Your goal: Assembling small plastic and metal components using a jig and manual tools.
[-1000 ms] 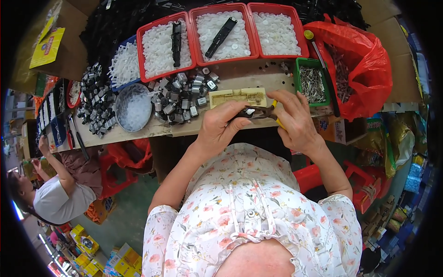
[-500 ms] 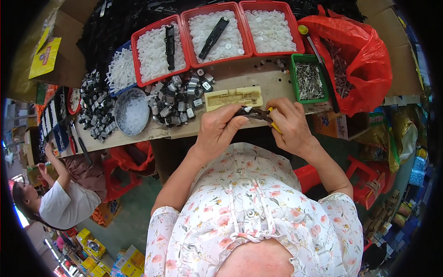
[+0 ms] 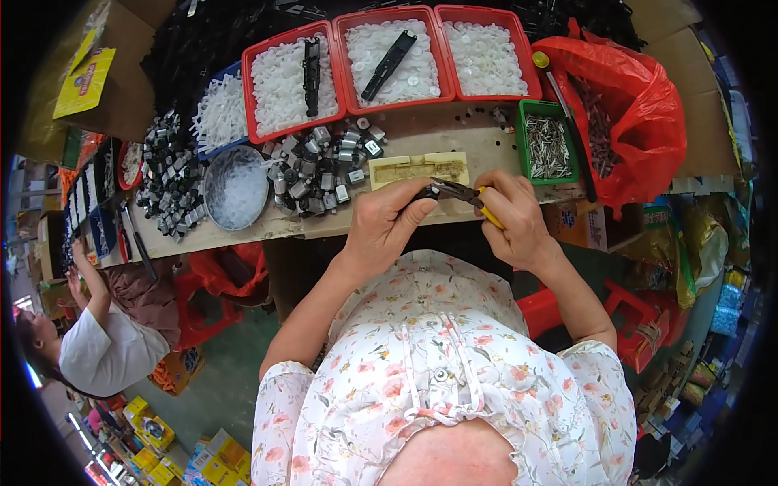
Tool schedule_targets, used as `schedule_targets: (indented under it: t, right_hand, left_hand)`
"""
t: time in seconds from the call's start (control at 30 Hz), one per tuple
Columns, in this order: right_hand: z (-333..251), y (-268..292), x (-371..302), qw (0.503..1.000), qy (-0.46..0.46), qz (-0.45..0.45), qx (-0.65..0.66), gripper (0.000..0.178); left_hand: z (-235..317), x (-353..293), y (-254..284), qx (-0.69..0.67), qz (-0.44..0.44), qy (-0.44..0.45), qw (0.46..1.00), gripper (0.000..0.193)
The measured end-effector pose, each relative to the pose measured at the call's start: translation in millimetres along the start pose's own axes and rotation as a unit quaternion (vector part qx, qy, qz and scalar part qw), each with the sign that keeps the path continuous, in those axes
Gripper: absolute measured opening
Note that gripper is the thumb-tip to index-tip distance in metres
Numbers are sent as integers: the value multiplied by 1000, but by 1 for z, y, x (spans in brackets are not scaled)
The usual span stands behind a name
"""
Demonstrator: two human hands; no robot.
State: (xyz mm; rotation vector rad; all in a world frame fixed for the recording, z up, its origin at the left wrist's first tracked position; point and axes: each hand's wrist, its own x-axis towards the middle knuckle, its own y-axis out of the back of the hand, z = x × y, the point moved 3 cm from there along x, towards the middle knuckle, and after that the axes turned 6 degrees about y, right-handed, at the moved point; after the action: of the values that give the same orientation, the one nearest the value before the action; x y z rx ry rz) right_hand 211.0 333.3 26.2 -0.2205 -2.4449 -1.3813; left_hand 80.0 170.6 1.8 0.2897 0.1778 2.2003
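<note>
My left hand (image 3: 389,223) is closed round a small black part (image 3: 425,194), with most of it hidden by the fingers. In my right hand (image 3: 519,217) are pliers with yellow handles (image 3: 491,212). The jaws of the pliers (image 3: 455,190) point left and meet the exposed end of the black part, where a bit of white or silver shows. Both hands are over the table's front edge, just in front of a cream-coloured block with a hollowed top (image 3: 419,168).
Red trays (image 3: 351,101) hold white plastic discs, with black strips on two. Small motors (image 3: 324,174) lie heaped beside a round bowl (image 3: 236,188). A green tray (image 3: 547,144) contains metal pins, near a red plastic bag (image 3: 648,105). Another person (image 3: 113,340) sits at left.
The plier jaws have turned to slant down to the right. The black part now shows less beyond my left fingers. The table things appear slightly farther right.
</note>
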Motion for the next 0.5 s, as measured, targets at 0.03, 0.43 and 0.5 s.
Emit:
schedule_targets:
  t: [0.03,0.43,0.5]
  right_hand:
    - [0,-1,1,1000,1,0,0,18]
    - [4,-5,-13,1000,20,-1,-5,18]
    - [-1,-2,-12,998,53,12,18,19]
  left_hand:
    - [1,0,1,2,-5,19,1000,30]
    - [0,-3,-8,-245,-140,210,936,35]
    - [-1,-4,-8,-350,-200,267,876,37]
